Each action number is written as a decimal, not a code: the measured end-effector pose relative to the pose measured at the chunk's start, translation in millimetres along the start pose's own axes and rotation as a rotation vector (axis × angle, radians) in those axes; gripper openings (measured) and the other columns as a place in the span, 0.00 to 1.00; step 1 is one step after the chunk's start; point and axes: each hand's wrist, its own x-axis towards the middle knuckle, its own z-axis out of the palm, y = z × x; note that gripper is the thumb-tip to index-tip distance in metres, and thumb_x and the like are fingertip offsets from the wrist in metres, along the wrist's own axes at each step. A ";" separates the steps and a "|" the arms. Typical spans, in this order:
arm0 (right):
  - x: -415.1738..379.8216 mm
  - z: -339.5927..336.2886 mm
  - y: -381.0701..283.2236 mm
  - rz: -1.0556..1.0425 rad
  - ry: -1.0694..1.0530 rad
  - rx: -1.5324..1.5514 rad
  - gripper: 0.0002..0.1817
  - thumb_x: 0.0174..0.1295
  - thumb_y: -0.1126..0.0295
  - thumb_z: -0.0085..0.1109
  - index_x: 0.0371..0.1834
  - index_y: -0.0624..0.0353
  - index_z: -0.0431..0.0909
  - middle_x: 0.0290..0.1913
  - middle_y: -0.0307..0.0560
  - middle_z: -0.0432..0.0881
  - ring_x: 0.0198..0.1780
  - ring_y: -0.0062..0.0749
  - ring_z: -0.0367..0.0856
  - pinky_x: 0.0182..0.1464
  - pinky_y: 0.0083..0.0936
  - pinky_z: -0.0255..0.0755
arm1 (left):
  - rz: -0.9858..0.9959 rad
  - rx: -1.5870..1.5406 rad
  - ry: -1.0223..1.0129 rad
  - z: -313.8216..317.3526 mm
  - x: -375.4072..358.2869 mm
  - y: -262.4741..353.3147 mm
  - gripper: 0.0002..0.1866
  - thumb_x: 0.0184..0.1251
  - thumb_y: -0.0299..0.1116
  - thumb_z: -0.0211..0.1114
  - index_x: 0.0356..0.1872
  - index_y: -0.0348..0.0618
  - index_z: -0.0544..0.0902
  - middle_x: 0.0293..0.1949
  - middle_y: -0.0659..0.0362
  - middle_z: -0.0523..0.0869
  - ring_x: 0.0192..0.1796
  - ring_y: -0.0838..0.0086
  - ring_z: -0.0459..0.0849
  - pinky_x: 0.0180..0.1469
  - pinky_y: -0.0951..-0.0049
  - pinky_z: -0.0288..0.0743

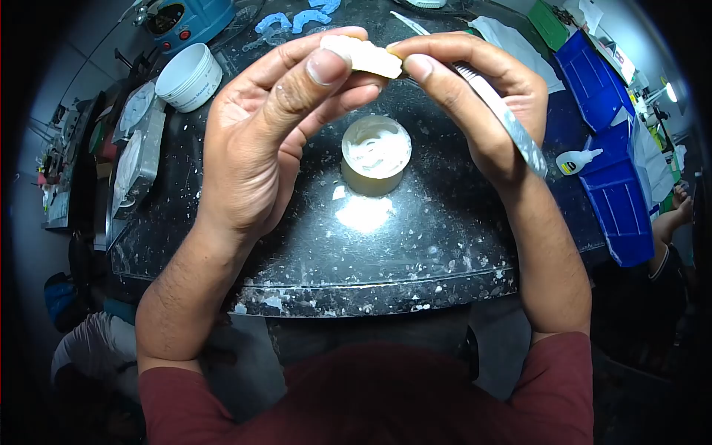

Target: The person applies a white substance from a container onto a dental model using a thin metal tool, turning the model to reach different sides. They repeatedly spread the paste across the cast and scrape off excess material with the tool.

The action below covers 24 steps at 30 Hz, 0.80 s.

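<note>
Head view, as seen from across the room.

Item: one small, pale cream, irregular block with a plaster-like look, [374,61] raised above the counter and held between the two hands.
Left hand [256,141]: grip clamped on the block's left end, thumb in front, fingers behind and beneath.
Right hand [493,104]: thumb and forefinger at the block's right end; grip closed, too, around a long grey metal tool with a flat blade [512,130], which slants across the hand towards the wrist.
Handling, in this onlooker's judgement: light, stiff, probably brittle at thin edges; perhaps chalky, a little slippery if damp. Best taken by its thicker body, thumb against fingers, with light pressure; the slim ends look the likeliest to chip.
Below: a squat, round, yellowish cup [371,183] with white matter inside, on the black, white-spattered counter [437,237].
To the left: a white plastic tub [191,90].
Beyond: blue, horseshoe-shaped pieces [310,20].
To the right: blue plastic bins [614,200], with a small white bottle [575,161] lying beside them.
Far right edge: another person's hand [676,211], well apart from the block.
</note>
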 end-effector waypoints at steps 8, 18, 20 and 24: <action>-2.3 8.9 4.5 0.139 0.142 0.290 0.08 0.69 0.70 0.62 0.44 0.63 0.86 0.40 0.44 0.88 0.43 0.23 0.86 0.48 0.20 0.80 | 0.038 -0.040 0.024 1.6 1.9 -3.1 0.31 0.77 0.44 0.56 0.64 0.20 0.67 0.61 0.38 0.76 0.61 0.58 0.82 0.67 0.65 0.77; -0.6 8.1 -5.3 0.241 0.104 0.427 0.11 0.65 0.75 0.64 0.49 0.63 0.83 0.46 0.49 0.87 0.50 0.31 0.86 0.56 0.28 0.81 | 0.120 -0.112 0.002 0.1 2.1 -7.1 0.29 0.71 0.32 0.64 0.66 0.25 0.65 0.63 0.39 0.74 0.65 0.61 0.78 0.70 0.63 0.73; -2.2 12.6 -9.9 0.228 0.118 0.353 0.11 0.64 0.75 0.66 0.49 0.63 0.84 0.46 0.48 0.87 0.51 0.30 0.86 0.58 0.28 0.80 | 0.143 -0.007 0.000 3.5 0.9 -6.8 0.30 0.67 0.27 0.65 0.66 0.27 0.65 0.62 0.41 0.75 0.66 0.61 0.77 0.70 0.65 0.71; -2.6 9.3 -4.8 0.167 0.122 0.334 0.11 0.64 0.75 0.66 0.49 0.62 0.84 0.47 0.46 0.87 0.51 0.28 0.85 0.58 0.27 0.80 | 0.275 0.074 0.007 10.0 -0.6 -15.1 0.29 0.66 0.26 0.65 0.66 0.30 0.66 0.61 0.42 0.76 0.63 0.61 0.80 0.68 0.65 0.73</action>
